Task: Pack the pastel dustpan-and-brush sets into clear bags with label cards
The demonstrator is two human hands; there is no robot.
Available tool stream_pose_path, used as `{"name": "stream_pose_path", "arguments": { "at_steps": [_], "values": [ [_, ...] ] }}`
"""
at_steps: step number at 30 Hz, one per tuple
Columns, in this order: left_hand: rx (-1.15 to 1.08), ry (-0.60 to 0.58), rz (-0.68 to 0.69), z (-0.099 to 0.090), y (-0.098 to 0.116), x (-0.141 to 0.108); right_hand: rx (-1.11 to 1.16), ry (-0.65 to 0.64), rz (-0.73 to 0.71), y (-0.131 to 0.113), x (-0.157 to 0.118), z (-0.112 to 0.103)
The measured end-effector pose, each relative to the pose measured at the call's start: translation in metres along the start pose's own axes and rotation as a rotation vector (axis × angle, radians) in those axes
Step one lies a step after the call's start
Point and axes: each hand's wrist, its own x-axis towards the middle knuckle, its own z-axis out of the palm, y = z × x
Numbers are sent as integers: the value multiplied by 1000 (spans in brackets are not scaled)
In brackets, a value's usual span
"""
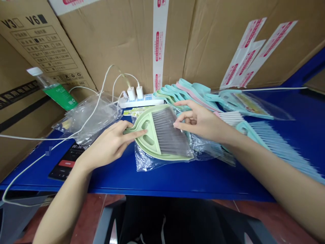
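Note:
A light green dustpan (pixel 172 157) lies on a clear plastic bag (pixel 145 164), with a matching green hand brush (pixel 151 128) with grey-brown bristles resting in it. My left hand (pixel 109 144) is closed round the handle end of the brush and dustpan, its index finger lying along the brush head. Over the right side of the bristles is my right hand (pixel 200 121), index finger stretched out. Its thumb and middle finger come together near the bristles; anything between them is too small to make out. Clear plastic surrounds the pan's right side.
Several teal and pink dustpans (pixel 200 89) are stacked behind, beside a bagged set (pixel 250 103). A blue-bristled brush (pixel 281 142) lies right. A power strip (pixel 142 101), white cables, plastic bags (pixel 93 115), a green-labelled bottle (pixel 59 95) and a phone (pixel 66 162) are left. Cardboard boxes (pixel 127 37) wall the back.

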Motion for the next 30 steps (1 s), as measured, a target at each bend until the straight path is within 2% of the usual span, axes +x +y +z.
{"name": "stream_pose_path", "arguments": {
  "at_steps": [6,11,14,22,27,30],
  "values": [
    [8,16,6,-1,-1,0,-1,-62,-5,3,-3,-10],
    [-10,46,-14,-3,-3,-1,-78,-31,-45,3,-6,-14],
    [-17,46,-29,-4,-2,-1,-54,-33,-7,-2,-8,-14],
    [-25,93,-14,-4,0,1,240,-116,75,-9,-9,-13],
    [31,154,-5,2,7,5,436,-63,177,-4,-6,-6],
    [76,163,98,8,17,9,449,-62,149,-1,-5,-5]
  ]
}}
